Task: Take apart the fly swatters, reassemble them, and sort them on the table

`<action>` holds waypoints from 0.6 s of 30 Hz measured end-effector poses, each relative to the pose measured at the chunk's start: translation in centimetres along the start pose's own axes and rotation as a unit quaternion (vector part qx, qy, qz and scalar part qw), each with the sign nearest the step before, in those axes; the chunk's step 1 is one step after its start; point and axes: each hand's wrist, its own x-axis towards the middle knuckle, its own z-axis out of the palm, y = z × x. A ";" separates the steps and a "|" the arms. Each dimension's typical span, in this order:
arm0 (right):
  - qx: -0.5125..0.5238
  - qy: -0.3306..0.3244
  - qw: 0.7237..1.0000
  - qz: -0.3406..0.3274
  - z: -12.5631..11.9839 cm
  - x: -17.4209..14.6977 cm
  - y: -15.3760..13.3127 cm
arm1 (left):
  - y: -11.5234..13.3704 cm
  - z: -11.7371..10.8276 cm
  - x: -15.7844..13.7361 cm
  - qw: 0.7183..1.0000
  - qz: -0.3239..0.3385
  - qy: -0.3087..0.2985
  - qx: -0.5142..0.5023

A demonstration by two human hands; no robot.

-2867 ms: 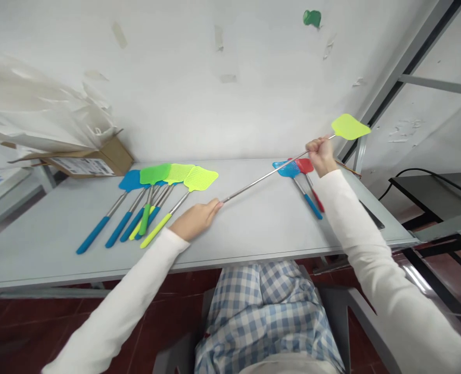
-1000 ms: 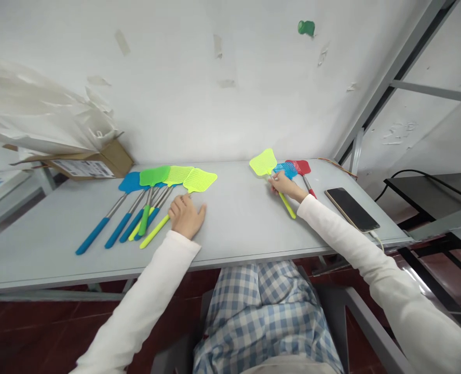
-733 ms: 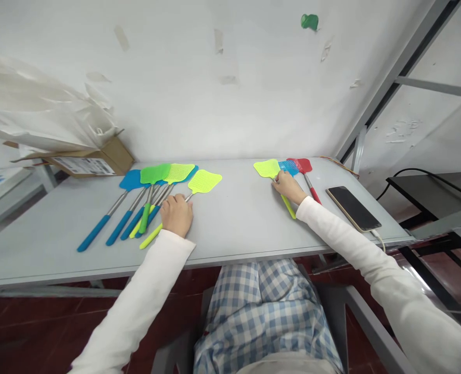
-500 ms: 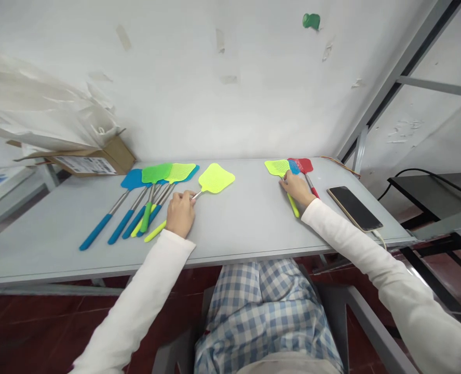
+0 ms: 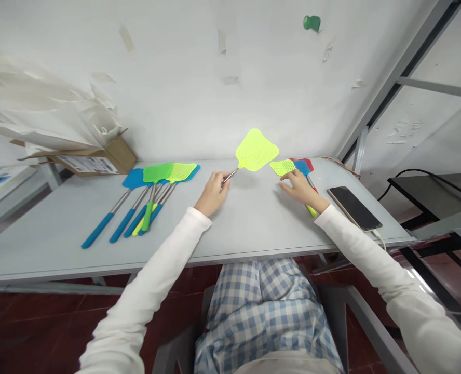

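Observation:
My left hand [image 5: 214, 193] is closed on the metal shaft of a yellow fly swatter [image 5: 257, 149], whose mesh head is raised off the table and points up and to the right. The swatter's grip is hidden behind the hand. My right hand [image 5: 302, 188] hovers at a second yellow swatter [image 5: 282, 167], thumb and fingers apart. That one lies overlapping a blue swatter [image 5: 302, 167] and a red swatter [image 5: 310, 164]. On the left lie several more, among them a blue swatter [image 5: 97, 231] and a green swatter [image 5: 157, 172] resting on others.
A phone [image 5: 355, 209] with a white cable [image 5: 378, 239] lies at the table's right. Behind the left swatters stands an open cardboard box [image 5: 88, 163] with white wrapping [image 5: 51, 114]. The white wall [image 5: 184, 104] borders the table's [image 5: 246, 228] far edge.
My left hand has carried the yellow swatter right and up, away from the left group. My right hand has opened off the other yellow swatter, which has shifted slightly right.

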 end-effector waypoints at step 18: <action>-0.120 -0.096 0.970 0.187 0.9 1.6 1.5 | -0.4 1.7 -0.5 0.997 -0.029 -0.032 -0.071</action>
